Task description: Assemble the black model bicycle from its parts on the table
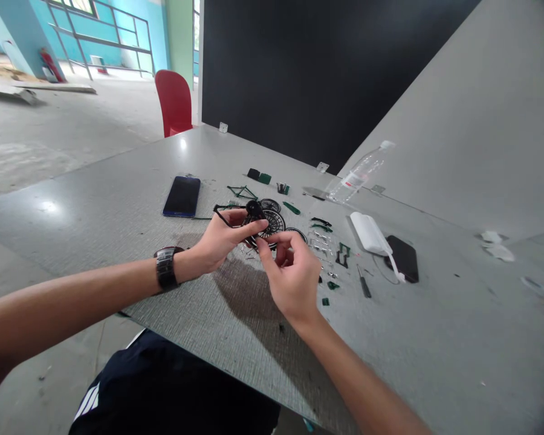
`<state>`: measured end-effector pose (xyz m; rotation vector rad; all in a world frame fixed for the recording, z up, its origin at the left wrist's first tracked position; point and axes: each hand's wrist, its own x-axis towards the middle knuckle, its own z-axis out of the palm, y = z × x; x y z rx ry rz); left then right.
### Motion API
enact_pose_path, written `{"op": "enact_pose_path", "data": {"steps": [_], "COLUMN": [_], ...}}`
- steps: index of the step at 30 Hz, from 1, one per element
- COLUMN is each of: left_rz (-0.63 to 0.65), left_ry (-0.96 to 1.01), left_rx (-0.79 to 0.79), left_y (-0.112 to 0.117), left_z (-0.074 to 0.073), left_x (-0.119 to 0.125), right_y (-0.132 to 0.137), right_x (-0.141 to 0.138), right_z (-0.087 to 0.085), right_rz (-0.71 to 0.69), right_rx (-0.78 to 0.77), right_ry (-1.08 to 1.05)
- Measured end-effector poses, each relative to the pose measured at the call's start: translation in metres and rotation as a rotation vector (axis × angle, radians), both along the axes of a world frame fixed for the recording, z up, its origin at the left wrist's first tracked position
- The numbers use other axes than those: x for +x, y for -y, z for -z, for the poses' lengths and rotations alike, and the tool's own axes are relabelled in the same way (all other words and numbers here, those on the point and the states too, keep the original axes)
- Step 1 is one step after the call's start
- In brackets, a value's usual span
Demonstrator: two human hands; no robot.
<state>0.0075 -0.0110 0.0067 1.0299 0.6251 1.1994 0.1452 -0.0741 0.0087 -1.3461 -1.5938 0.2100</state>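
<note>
Watching from afar, I see the left hand [224,238] gripping a black spoked-wheel assembly [254,209] above the near-middle of the grey desk [149,241], thumb pressed across its face, perhaps to steady it. The right hand [294,275] comes from the right, thumb and forefinger narrowed at the assembly's near edge; I cannot tell whether they pinch the rim or some smaller piece. Holding it between both hands probably frees one for fine work while the other braces.

Just beyond lies a thin, dark-green bicycle-shaped frame [242,192]. Small silver wire-like parts [321,243] sit in a column to the right, seemingly spread apart so each can be picked out. Farther right, I see a slim, dark-handled screwdriver [365,285], likely left within the right hand's reach. The dark, blue-edged smartphone [182,196] lies to the left, well apart from the silver parts.
</note>
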Motion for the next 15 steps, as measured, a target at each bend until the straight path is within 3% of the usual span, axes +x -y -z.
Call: {"op": "enact_pose_path", "data": {"steps": [15], "left_rz": [0.005], "left_ry": [-0.008], "left_rx": [-0.139], "left_y": [-0.0032], "left_z": [0.0024], "left_x": [-0.0016], "right_y": [-0.0011], "right_x": [0.0017], "right_z": [0.0029], "right_rz": [0.028], "right_rx": [-0.022], "right_ry": [-0.011]}}
